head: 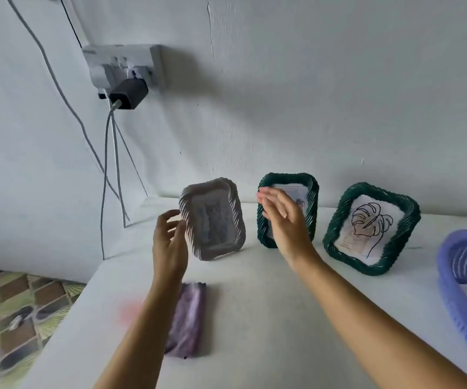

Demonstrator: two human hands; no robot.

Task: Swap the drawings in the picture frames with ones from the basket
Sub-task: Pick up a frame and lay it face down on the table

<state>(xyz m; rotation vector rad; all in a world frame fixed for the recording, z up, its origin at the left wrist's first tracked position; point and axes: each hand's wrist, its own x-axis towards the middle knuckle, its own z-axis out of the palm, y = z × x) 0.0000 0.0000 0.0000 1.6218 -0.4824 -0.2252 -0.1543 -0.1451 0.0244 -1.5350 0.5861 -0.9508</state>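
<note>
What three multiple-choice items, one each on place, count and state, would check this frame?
1. Where is the purple basket? A. left of the frames B. on the floor C. at the table's right edge
2. How many dark green frames stand there? A. one B. two C. three
3. How is the right hand? A. open, fingers straight B. fisted C. pinching a drawing
Answers: C, it sits right of all frames; B, the middle frame and leaf-drawing frame are green; A, its fingers spread before the middle frame.
</note>
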